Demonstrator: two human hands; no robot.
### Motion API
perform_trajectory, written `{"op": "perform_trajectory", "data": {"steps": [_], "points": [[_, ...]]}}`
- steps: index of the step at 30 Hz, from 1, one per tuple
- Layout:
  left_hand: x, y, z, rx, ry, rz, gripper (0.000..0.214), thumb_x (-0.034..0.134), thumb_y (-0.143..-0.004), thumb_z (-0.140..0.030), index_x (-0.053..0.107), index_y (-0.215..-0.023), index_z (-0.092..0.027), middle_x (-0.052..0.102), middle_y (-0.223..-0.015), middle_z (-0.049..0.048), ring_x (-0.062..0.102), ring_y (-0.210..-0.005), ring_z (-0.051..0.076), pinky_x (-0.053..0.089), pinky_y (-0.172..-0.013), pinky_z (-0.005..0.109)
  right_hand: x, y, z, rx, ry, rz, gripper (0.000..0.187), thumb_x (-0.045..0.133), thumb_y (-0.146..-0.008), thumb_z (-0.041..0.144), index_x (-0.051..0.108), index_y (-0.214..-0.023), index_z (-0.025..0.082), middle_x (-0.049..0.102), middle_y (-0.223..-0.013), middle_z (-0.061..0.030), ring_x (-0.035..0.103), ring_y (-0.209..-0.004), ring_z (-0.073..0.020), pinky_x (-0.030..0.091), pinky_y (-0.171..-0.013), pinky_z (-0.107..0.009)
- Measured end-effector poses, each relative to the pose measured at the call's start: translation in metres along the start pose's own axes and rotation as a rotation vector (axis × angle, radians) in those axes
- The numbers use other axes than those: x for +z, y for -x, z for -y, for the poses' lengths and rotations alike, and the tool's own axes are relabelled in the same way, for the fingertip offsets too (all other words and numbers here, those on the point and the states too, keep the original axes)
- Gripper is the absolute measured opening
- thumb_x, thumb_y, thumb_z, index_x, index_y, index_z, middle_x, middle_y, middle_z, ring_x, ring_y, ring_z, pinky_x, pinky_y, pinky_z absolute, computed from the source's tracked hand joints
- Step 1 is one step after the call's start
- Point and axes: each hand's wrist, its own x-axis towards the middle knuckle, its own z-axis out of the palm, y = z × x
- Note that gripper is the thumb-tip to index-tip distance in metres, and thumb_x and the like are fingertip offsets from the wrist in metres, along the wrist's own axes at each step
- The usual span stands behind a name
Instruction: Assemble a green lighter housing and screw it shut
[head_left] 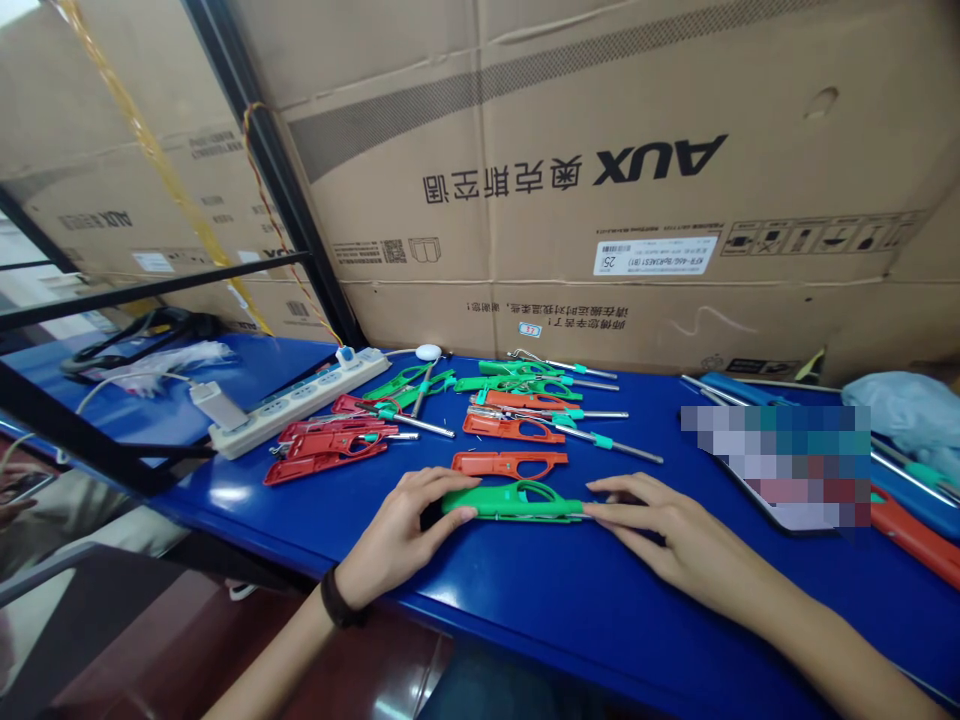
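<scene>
Head view, items as they are being seen on the blue table [525, 600]:

1. Green lighter body [517, 500]: being held flat on the table near its front edge, lengthwise between both hands, with the looped trigger opening facing away from the person.
2. Left hand [397, 535]: being closed around the left end of the green lighter body, fingers over the top and thumb along the near side. A black wristband [339, 600] is being worn on this wrist.
3. Right hand [652, 530]: the right end of the same piece is being pinched between thumb and forefinger tips, while the remaining fingers are being kept spread and low over the table.
4. Orange lighter body [510, 463]: being left lying just behind the green one, parallel to it and apart from both hands.
5. Red lighter bodies [330, 452]: being kept in a loose pile to the left, near the power strip [300, 400].
6. Mixed green and orange pieces [525, 390] (several fitted with thin metal tubes): being stored further back, in the middle of the table.
7. White charger [217, 405]: being plugged into the near end of the power strip.
8. Cardboard boxes [600, 170]: being stacked behind the table, printing upside down.
9. Pale plastic bag [907, 405]: being kept at the far right; the flat item beside it is being blurred out and cannot be identified.
</scene>
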Motion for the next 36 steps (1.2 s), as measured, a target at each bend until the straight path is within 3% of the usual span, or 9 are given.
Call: {"op": "perform_trajectory", "data": {"steps": [8,12,16,18,21,27,31,36], "points": [[0.0,0.001,0.001,0.018,-0.028,0.015,0.027,0.056,-0.088,-0.037,0.061,-0.113,-0.028,0.064,-0.111,0.0046,0.058,-0.102,0.022,0.043,-0.089,0.038,-0.008,-0.01,0.005,0.025,-0.059,0.087,0.027,0.048,-0.089,0.022,0.071,-0.1,0.031,0.063,-0.099,-0.0044,0.063,-0.08,-0.016,0.05,-0.07,-0.028],[-0.001,0.003,0.0,0.043,-0.058,0.016,0.027,0.057,-0.088,-0.035,0.06,-0.114,-0.028,0.064,-0.112,0.0038,0.058,-0.103,0.022,0.042,-0.09,0.038,-0.012,-0.017,0.004,0.094,-0.179,0.102,0.022,0.054,-0.085,0.023,0.071,-0.096,0.029,0.067,-0.098,-0.0019,0.065,-0.082,-0.0163,0.051,-0.075,-0.028],[-0.004,0.001,-0.001,0.052,-0.085,0.051,0.027,0.058,-0.088,-0.034,0.061,-0.113,-0.027,0.064,-0.112,0.004,0.058,-0.103,0.022,0.042,-0.09,0.038,-0.013,-0.021,0.005,0.192,-0.164,0.051,0.012,0.063,-0.079,0.028,0.068,-0.09,0.024,0.071,-0.088,-0.0016,0.066,-0.081,-0.0194,0.052,-0.074,-0.031],[-0.006,-0.002,-0.002,0.052,-0.098,0.08,0.027,0.058,-0.087,-0.034,0.061,-0.113,-0.027,0.064,-0.112,0.0036,0.058,-0.103,0.022,0.041,-0.09,0.038,-0.01,-0.021,0.008,0.144,-0.15,0.002,0.02,0.064,-0.079,0.033,0.066,-0.098,0.025,0.071,-0.096,-0.002,0.066,-0.088,-0.02,0.052,-0.078,-0.033],[-0.008,-0.004,-0.002,0.049,-0.121,0.117,0.027,0.058,-0.088,-0.033,0.061,-0.113,-0.027,0.064,-0.112,0.0028,0.057,-0.104,0.022,0.041,-0.09,0.038,-0.003,-0.021,0.013,-0.036,-0.096,-0.068,0.021,0.058,-0.086,0.029,0.066,-0.105,0.027,0.069,-0.107,-0.0017,0.062,-0.099,-0.0192,0.049,-0.087,-0.034],[-0.01,-0.005,-0.004,0.072,-0.17,0.131,0.028,0.056,-0.089,-0.033,0.06,-0.116,-0.027,0.063,-0.112,0.0037,0.057,-0.102,0.021,0.041,-0.088,0.037,0.011,-0.023,0.027,-0.281,0.21,-0.184,0.019,0.054,-0.085,0.01,0.07,-0.09,0.019,0.074,-0.09,-0.0042,0.066,-0.083,-0.0201,0.052,-0.074,-0.034],[-0.007,-0.004,-0.003,0.139,-0.219,0.123,0.031,0.053,-0.091,-0.031,0.058,-0.121,-0.027,0.06,-0.113,0.0053,0.056,-0.099,0.021,0.041,-0.087,0.036,0.019,-0.023,0.031,-0.336,0.383,-0.262,0.022,0.057,-0.076,0.004,0.07,-0.092,0.012,0.074,-0.083,-0.008,0.066,-0.074,-0.0215,0.053,-0.065,-0.034],[-0.006,-0.005,0.0,0.234,-0.249,0.116,0.033,0.053,-0.091,-0.031,0.056,-0.124,-0.027,0.06,-0.112,0.0059,0.055,-0.099,0.021,0.04,-0.088,0.036,0.02,-0.019,0.033,-0.32,0.357,-0.232,0.021,0.061,-0.073,0.007,0.071,-0.09,0.014,0.074,-0.084,-0.0065,0.065,-0.073,-0.0208,0.053,-0.065,-0.033]]}}
